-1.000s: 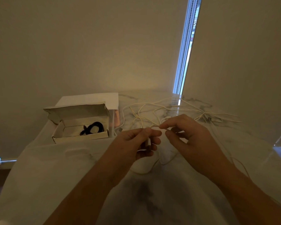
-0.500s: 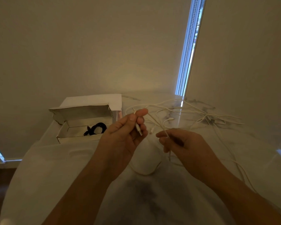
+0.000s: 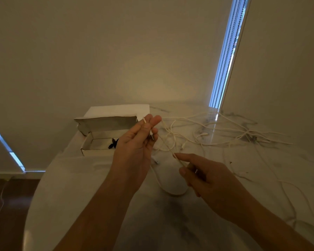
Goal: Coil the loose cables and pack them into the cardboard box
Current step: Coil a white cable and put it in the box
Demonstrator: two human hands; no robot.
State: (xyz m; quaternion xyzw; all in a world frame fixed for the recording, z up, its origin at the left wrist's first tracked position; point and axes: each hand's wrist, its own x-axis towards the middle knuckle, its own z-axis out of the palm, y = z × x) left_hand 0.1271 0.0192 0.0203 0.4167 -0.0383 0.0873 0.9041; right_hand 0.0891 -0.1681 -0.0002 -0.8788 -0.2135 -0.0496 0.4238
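My left hand (image 3: 136,145) is raised above the marble table (image 3: 80,187) and pinches the plug end of a white cable (image 3: 168,145) between thumb and fingers. The cable runs taut down to my right hand (image 3: 203,176), which pinches it lower and nearer to me. Behind the hands, several loose white cables (image 3: 225,131) lie tangled across the table's far right. An open cardboard box (image 3: 98,134) stands at the far left with a black coiled cable (image 3: 113,144) inside, partly hidden by my left hand.
The box's lid (image 3: 116,110) leans back against the wall. A slack loop of white cable (image 3: 170,191) lies on the table under my hands. Window blinds with bead cords (image 3: 225,60) hang at the back right. Dark floor (image 3: 7,205) shows beyond the table's left edge.
My hands have drawn apart: the left rose toward the box with the plug end, the right pulled down and toward me, stretching the cable between them.
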